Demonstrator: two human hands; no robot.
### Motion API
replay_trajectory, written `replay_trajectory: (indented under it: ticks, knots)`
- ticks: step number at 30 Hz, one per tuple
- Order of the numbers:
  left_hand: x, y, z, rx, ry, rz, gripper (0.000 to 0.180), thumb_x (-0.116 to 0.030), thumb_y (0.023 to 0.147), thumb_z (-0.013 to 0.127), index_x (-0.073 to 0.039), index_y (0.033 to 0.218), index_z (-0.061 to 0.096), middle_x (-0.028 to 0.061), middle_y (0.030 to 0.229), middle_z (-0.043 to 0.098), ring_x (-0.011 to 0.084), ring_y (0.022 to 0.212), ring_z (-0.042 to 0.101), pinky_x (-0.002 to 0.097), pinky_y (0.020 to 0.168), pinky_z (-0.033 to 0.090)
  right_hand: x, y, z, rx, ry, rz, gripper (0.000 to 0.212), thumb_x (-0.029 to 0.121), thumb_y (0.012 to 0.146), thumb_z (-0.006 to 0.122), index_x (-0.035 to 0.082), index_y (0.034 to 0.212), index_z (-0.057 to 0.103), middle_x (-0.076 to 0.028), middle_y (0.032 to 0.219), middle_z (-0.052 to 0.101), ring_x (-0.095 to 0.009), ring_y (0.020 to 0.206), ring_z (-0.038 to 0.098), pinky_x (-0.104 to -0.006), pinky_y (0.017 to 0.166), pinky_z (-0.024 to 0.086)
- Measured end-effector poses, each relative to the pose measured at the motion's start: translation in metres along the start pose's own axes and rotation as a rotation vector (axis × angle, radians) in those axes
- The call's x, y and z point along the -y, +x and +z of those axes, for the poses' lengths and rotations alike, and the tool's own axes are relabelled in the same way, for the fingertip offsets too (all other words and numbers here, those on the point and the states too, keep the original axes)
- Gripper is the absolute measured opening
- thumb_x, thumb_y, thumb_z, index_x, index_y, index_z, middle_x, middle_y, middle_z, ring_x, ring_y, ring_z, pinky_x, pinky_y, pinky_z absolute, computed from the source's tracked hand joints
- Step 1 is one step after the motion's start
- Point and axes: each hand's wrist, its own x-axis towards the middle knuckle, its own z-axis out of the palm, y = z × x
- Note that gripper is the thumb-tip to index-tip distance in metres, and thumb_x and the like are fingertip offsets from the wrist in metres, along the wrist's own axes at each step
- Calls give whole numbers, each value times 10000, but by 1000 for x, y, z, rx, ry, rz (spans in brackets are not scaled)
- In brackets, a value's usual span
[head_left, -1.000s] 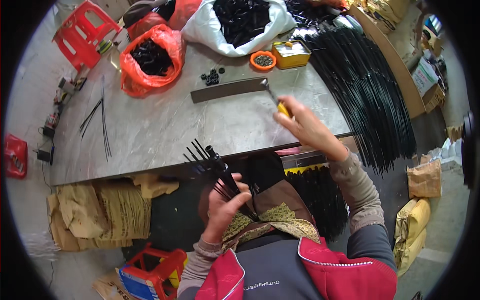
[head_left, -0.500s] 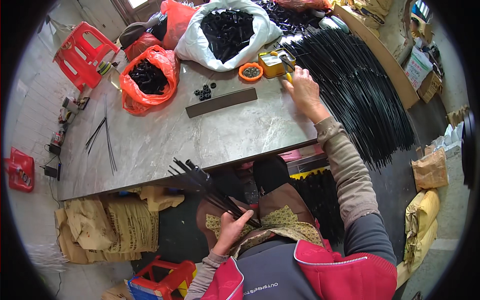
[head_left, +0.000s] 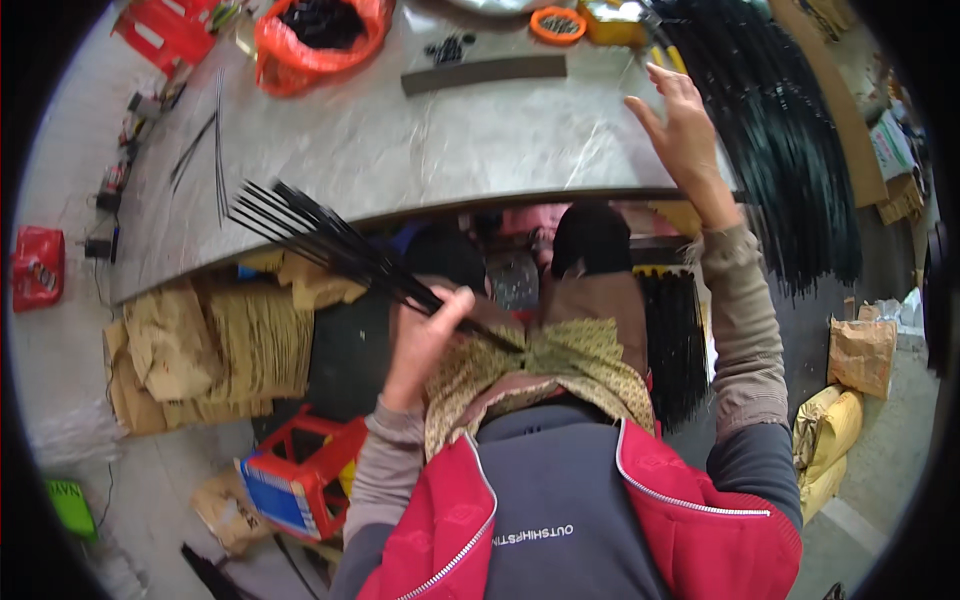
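The person's left hand (head_left: 425,340) is wrapped firmly around a bundle of thin, straight black rods (head_left: 325,238), which slants up leftward before the grey marbled tabletop (head_left: 500,140); the right hand (head_left: 685,135) is open, thumb spread, gripping nothing, near a tool with two yellow handles (head_left: 676,60).

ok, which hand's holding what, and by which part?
Left hand grips a bundle of thin black rods, past its middle, toward the lap end. Right hand is open, apparently holding nothing.
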Motion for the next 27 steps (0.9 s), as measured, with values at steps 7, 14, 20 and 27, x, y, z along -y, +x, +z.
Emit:
replay_trajectory:
  ticks: [7,14,20,27]
  knots:
    - [-32,13,-74,-89,-250,101,213,-229,933,681,-44,827,670,103,790,698,153,662,677,264,498,550,53,-96,-58,667,950,353,207,120,979,606,-17,1128,653,-6,846,640,-51,757,581,-211,673,489]
    - [-16,-2,-83,-181,-412,36,220,-223,946,672,-9,903,645,144,804,700,161,632,681,254,482,577,66,-173,-49,665,927,481,260,122,950,656,-18,1169,639,-47,938,670,-97,800,621,-242,701,515]
    - [-6,-16,-89,-283,-415,19,245,-231,945,677,-15,832,656,151,809,693,175,680,691,260,478,590,99,-199,-19,611,318,-144,403,179,824,718,52,1183,586,-175,964,597,-365,820,629,-449,664,527]
    - [14,-28,-101,-373,-488,20,271,-276,938,687,-31,829,652,180,852,699,177,682,690,263,495,604,71,-186,-30,405,-39,101,361,66,849,632,73,1204,566,-182,1087,565,-379,979,588,-462,791,517]
